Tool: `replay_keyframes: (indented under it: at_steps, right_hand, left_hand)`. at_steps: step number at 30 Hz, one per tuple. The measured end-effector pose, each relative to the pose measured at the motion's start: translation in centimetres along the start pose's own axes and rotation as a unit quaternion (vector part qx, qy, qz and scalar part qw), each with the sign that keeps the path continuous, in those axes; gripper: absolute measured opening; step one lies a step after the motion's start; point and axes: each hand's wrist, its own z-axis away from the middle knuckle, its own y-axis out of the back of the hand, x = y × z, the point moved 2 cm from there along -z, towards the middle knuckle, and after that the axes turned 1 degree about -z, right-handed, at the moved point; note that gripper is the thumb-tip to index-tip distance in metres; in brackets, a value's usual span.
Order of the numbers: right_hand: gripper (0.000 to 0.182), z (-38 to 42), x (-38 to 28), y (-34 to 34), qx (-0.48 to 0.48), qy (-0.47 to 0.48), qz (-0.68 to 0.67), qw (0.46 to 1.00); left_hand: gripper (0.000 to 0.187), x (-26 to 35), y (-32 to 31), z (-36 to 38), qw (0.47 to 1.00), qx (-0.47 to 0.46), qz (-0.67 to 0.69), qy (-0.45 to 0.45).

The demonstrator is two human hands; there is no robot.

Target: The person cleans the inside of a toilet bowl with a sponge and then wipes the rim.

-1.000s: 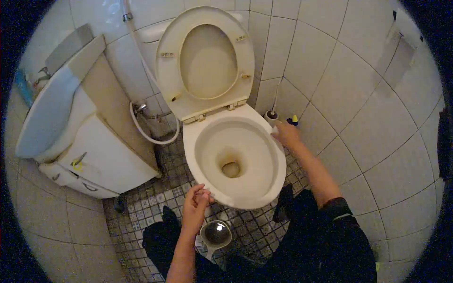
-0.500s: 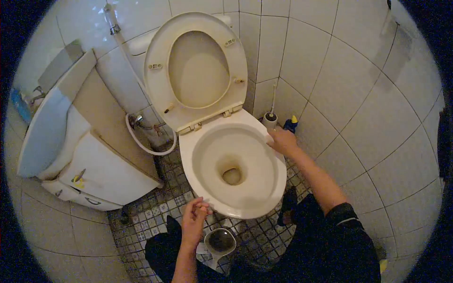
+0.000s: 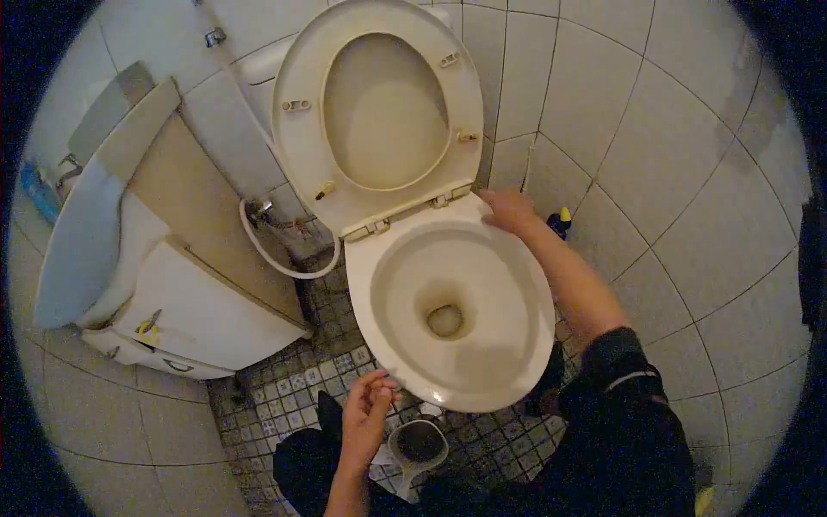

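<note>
Toilet bowl (image 3: 363, 302), seat (image 3: 301, 142) raised | right hand (image 3: 508, 211) at bowl's rear, grip unclear | left hand (image 3: 369, 412) near bowl's front, half-curled, hold unclear | dipper (image 3: 412, 472) below

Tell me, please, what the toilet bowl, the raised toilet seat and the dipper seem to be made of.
Toilet bowl: probably glazed ceramic, white and glossy; light glints on its front rim.
Toilet seat: likely moulded plastic, off-white with a duller sheen; small bumpers sit on its underside.
Dipper: perhaps plastic; pale rim and handle look like one piece; the dark inside leaves the finish open.
</note>
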Motion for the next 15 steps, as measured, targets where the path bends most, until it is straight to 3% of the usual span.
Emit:
replay_keyframes:
  at_steps: [3, 7, 9, 15]
  right_hand:
    - [0.051, 2.7, 1.0, 1.0, -0.082, 0.017, 0.014, 0.996]
    - [0.051, 2.1, 0.4, 0.9, -0.096, -0.003, -0.018, 0.995]
    - [0.049, -0.4, -0.8, -0.1, -0.023, 0.047, -0.036, 0.998]
    - [0.048, -4.1, -3.0, -1.8, -0.031, 0.095, -0.039, 0.994]
  left_hand:
    - [0.029, 0.6, -0.6, -0.1, 1.0, -0.017, 0.008, -0.014]
    - [0.028, 0.8, -1.3, -0.3, 0.999, -0.023, 0.03, -0.014]
    - [0.027, 0.7, -1.3, -0.1, 0.999, -0.028, 0.034, -0.005]
    - [0.028, 0.8, -1.2, 0.0, 0.998, -0.027, 0.044, 0.023]
